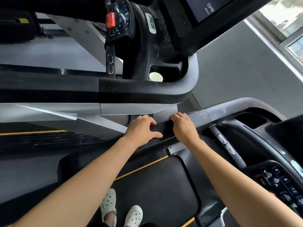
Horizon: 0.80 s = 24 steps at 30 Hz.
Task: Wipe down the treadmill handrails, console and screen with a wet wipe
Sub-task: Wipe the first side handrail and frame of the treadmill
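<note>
Across the middle of the frame runs the handrail [161,128] of my treadmill, a black grip with a rough, grainy skin that gives way to grey metal toward the right. My left hand [142,128] lies over it, fingers curled down its far side and thumb stretched along the near edge. My right hand [183,126] sits just beside it on the same bar, fingers also hooked over the far edge. A short bare stretch of grip shows between them. I see no wet wipe anywhere, and I cannot tell whether one is folded under a palm.

Lower right of the frame holds my console [278,181] with its numbered buttons, and above it at the right edge is a dark slab I take for the screen [288,133]. At the bottom my pale perforated clogs [108,203] stand on the black belt [155,185]. Across the top is a neighbouring treadmill [131,89] with its lit display [205,9], a red safety clip [110,20] and a paper cup [155,77] in its holder.

The rail is fixed and stiff, so I judge it will take firm pressure. Its texture should drag on a wipe, which would be limp, light and damp. I would wrap the wipe round the bar under curled fingers and slide. The console and the screen want a flat, light touch
</note>
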### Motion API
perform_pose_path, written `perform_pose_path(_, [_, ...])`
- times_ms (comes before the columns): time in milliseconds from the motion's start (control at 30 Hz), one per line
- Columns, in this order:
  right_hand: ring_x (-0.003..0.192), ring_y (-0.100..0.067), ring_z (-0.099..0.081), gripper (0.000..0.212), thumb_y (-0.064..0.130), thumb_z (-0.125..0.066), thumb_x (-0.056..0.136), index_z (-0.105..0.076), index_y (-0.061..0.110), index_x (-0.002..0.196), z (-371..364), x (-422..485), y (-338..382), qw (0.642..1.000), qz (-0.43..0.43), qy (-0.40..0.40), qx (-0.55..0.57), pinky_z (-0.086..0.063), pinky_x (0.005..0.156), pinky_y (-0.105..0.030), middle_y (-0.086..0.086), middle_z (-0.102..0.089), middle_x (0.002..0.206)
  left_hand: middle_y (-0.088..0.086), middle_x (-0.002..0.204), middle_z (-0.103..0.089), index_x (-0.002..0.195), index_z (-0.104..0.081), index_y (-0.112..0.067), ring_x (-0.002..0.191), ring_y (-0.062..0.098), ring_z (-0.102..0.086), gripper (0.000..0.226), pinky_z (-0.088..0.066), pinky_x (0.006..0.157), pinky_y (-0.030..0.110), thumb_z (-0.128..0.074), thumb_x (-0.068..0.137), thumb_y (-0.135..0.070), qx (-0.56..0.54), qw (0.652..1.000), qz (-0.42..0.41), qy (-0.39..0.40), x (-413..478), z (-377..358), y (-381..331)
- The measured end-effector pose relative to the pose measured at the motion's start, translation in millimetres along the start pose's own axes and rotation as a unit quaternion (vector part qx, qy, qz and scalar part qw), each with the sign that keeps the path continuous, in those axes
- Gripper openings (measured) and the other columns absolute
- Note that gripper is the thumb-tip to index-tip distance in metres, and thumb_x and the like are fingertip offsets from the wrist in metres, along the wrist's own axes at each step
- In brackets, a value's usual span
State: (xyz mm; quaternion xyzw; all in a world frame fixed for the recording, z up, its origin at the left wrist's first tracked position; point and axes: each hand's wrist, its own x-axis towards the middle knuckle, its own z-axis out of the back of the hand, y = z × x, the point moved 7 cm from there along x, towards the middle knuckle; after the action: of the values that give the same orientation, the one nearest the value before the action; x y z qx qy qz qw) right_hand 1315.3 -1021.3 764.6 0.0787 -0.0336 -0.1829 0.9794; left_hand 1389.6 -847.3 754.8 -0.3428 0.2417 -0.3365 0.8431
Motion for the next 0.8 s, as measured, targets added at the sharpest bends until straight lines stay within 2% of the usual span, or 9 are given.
perform_pose_path(100, [0.096, -0.029, -0.059, 0.032, 0.008, -0.047, 0.091, -0.071, 0.009, 0.112, -6, -14, 34, 0.996, 0.076, 0.027, 0.025, -0.049, 0.089, -0.036, -0.006, -0.070, 0.108, -0.004, 0.117, -0.062, 0.121, -0.067, -0.024, 0.110, 0.018, -0.056, 0.051, -0.051, 0.094, 0.041, -0.081, 0.082, -0.054, 0.011, 1.000, -0.008, 0.009, 2, 2, -2])
perform_pose_path(200, [0.105, -0.023, -0.062, 0.037, 0.010, -0.044, 0.090, -0.069, 0.012, 0.118, -2, -17, 37, 0.988, 0.146, 0.048, 0.012, -0.045, 0.101, -0.039, -0.003, -0.071, 0.117, -0.003, 0.119, -0.061, 0.123, -0.066, -0.023, 0.112, 0.019, -0.056, 0.051, -0.051, 0.096, 0.043, -0.079, 0.084, -0.054, 0.025, 0.999, -0.012, 0.017, 2, 1, -4])
perform_pose_path(267, [0.108, -0.025, -0.064, 0.040, 0.003, -0.045, 0.089, -0.069, 0.015, 0.118, 1, -8, 11, 0.993, 0.107, 0.039, -0.034, -0.038, 0.109, -0.042, -0.002, -0.071, 0.116, -0.003, 0.124, -0.059, 0.127, -0.063, -0.022, 0.117, 0.019, -0.054, 0.055, -0.050, 0.100, 0.043, -0.076, 0.086, -0.055, 0.032, 0.999, -0.016, 0.019, 2, 0, -4])
perform_pose_path(333, [0.110, -0.026, -0.063, 0.045, -0.005, -0.048, 0.086, -0.070, 0.015, 0.119, 4, 0, -20, 0.998, 0.024, 0.026, -0.060, -0.031, 0.116, -0.045, -0.002, -0.071, 0.115, -0.003, 0.128, -0.058, 0.130, -0.061, -0.022, 0.120, 0.019, -0.053, 0.056, -0.049, 0.103, 0.043, -0.073, 0.088, -0.056, 0.034, 0.999, -0.022, 0.024, 2, -1, -4])
perform_pose_path(400, [0.115, -0.027, -0.061, 0.050, -0.009, -0.048, 0.081, -0.071, 0.013, 0.120, 5, 1, -28, 0.998, -0.022, 0.020, -0.056, -0.031, 0.117, -0.049, -0.004, -0.070, 0.118, -0.002, 0.129, -0.057, 0.130, -0.059, -0.023, 0.122, 0.018, -0.053, 0.054, -0.048, 0.105, 0.043, -0.068, 0.090, -0.059, 0.059, 0.997, -0.035, 0.026, 3, -1, -7])
perform_pose_path(533, [0.117, -0.027, -0.058, 0.049, -0.008, -0.045, 0.079, -0.069, 0.005, 0.121, 1, -15, 2, 1.000, 0.017, -0.004, -0.008, -0.038, 0.111, -0.037, -0.008, -0.069, 0.121, 0.000, 0.124, -0.058, 0.125, -0.058, -0.021, 0.118, 0.022, -0.054, 0.047, -0.048, 0.103, 0.045, -0.059, 0.093, -0.055, 0.112, 0.993, -0.044, 0.005, 9, -6, -16])
perform_pose_path(667, [0.128, -0.015, -0.053, 0.049, -0.002, -0.056, 0.087, -0.062, 0.017, 0.132, 8, -27, 4, 0.994, 0.108, 0.012, -0.014, -0.039, 0.111, -0.037, 0.005, -0.061, 0.133, 0.001, 0.128, -0.055, 0.128, -0.056, -0.019, 0.120, 0.021, -0.052, 0.041, -0.047, 0.102, 0.040, -0.057, 0.097, -0.046, 0.108, 0.992, -0.063, -0.007, 13, -16, -30])
perform_pose_path(800, [0.126, -0.012, -0.053, 0.049, -0.010, -0.051, 0.089, -0.061, 0.021, 0.125, 20, -26, -34, 0.999, 0.019, -0.022, -0.015, -0.036, 0.116, -0.043, 0.012, -0.058, 0.130, 0.002, 0.137, -0.053, 0.136, -0.052, -0.017, 0.127, 0.020, -0.049, 0.042, -0.046, 0.107, 0.040, -0.054, 0.101, -0.041, 0.105, 0.991, -0.079, 0.002, 13, -25, -44])
